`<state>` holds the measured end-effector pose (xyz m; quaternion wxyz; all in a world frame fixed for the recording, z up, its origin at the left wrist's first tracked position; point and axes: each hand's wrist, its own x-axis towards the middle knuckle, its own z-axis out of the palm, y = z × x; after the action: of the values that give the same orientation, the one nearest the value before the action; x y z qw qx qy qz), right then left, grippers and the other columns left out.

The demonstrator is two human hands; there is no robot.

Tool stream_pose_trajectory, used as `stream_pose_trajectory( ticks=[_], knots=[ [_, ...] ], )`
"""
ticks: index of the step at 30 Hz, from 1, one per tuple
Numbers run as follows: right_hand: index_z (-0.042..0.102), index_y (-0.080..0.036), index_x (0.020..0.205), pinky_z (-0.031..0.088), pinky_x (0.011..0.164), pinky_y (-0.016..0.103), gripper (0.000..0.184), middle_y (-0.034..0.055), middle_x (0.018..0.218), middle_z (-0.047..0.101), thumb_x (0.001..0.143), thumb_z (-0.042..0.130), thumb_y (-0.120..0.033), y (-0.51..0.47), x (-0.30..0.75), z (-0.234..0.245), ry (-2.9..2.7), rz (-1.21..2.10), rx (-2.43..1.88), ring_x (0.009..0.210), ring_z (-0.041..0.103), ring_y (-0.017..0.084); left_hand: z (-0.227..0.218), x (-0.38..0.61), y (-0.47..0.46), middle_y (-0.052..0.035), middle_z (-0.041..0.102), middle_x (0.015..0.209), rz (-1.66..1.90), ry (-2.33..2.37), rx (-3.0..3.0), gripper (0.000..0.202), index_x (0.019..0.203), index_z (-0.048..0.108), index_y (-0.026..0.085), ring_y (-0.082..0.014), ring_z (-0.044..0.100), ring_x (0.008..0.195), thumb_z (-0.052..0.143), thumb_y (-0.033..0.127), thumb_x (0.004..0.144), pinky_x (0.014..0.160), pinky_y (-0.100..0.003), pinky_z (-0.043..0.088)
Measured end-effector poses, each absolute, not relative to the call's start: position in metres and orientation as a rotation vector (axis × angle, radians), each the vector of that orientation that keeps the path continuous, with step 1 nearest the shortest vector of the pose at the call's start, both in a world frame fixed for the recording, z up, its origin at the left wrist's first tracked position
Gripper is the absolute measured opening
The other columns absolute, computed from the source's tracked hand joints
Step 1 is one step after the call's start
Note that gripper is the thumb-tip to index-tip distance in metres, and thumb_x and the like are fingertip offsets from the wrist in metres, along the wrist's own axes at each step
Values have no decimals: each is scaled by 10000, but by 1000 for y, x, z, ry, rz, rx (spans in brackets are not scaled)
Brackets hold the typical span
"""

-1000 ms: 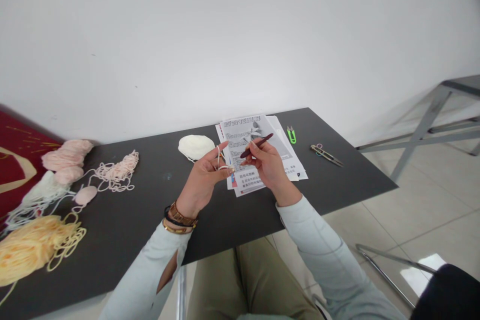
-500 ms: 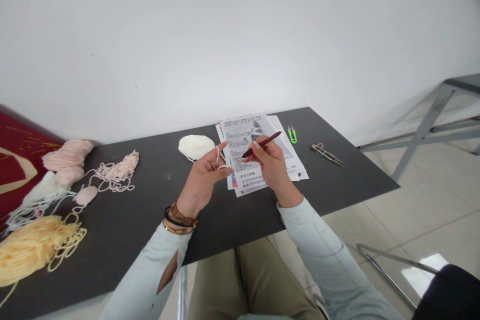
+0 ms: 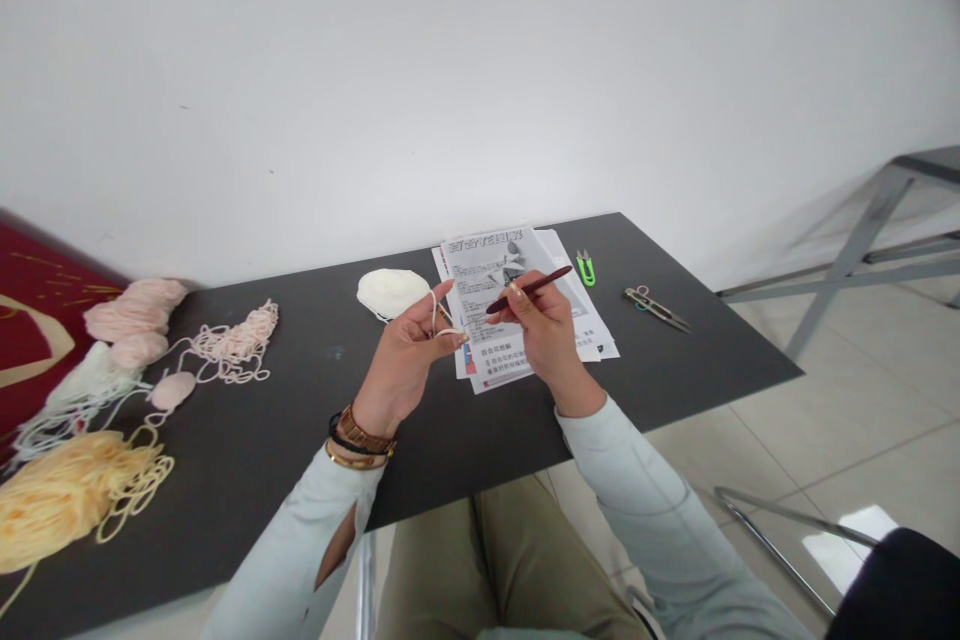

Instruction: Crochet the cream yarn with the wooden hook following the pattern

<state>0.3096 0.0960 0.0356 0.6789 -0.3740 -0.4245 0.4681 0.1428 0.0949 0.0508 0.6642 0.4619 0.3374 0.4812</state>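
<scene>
My left hand [image 3: 401,360] is closed on a strand of white yarn [image 3: 448,331], pinched between thumb and fingers, with the strand looped over the raised index finger. Behind that hand lies a white yarn ball [image 3: 390,293]. A dark red crochet hook [image 3: 541,286] is gripped in my right hand [image 3: 544,335], its handle end slanting up to the right. The hook's tip points toward the left hand, a small gap away from the yarn; its fine end is too small to make out. Beneath both hands are printed sheets [image 3: 495,375] with text and a flower picture.
Green thread snips [image 3: 586,269] and metal scissors [image 3: 656,308] lie right of the sheets on the dark table [image 3: 300,460]. On the left are pink yarn [image 3: 139,315], yellow yarn [image 3: 71,495] and a red bag [image 3: 37,340]. A white wall stands behind.
The right hand and crochet hook have shifted very slightly to the right, the hook's handle end dipping a little. My left hand keeps its hold on the yarn.
</scene>
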Motion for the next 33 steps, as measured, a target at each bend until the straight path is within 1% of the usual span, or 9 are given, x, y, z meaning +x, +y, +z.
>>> stream_pose_trajectory(
  ticks=[3,7,12,20,27,33],
  knots=[
    [569,-215,760,547,567,259,218,-56,635,619,769,683,-401,97,309,36,-890,1100,-801,508,610,101,52,142,94,64,582,612,1080,764,1049,666,1296,544,186,-72,518,602,739,99,666,693,-222,430],
    [566,-212,743,552,558,253,222,-66,618,599,747,708,-382,97,308,39,-844,1155,-767,495,598,93,53,142,94,65,568,616,1084,763,1035,690,1295,549,189,-68,515,593,747,98,641,670,-218,426],
    [551,-215,739,551,547,250,252,-61,616,605,731,715,-406,97,309,40,-847,1162,-788,494,594,95,54,143,94,63,567,610,1063,764,1009,684,1282,561,182,-66,510,576,750,98,630,648,-216,422],
    [555,-215,737,546,532,245,255,-61,613,606,719,725,-403,96,310,41,-855,1194,-761,492,599,99,55,142,93,58,574,599,1025,758,1006,649,1279,561,161,-68,518,583,733,84,658,651,-216,421],
    [568,-218,757,534,551,252,233,-51,617,622,744,706,-405,94,311,38,-927,1109,-798,523,622,114,56,143,93,54,580,597,1049,786,995,660,1259,582,154,-69,497,560,752,95,623,624,-218,413],
    [588,-228,770,523,565,254,175,-40,647,630,787,671,-381,89,310,39,-986,1032,-819,569,635,124,51,142,95,60,579,618,1063,761,1031,639,1271,569,184,-76,513,589,736,100,660,678,-235,427]
  ],
)
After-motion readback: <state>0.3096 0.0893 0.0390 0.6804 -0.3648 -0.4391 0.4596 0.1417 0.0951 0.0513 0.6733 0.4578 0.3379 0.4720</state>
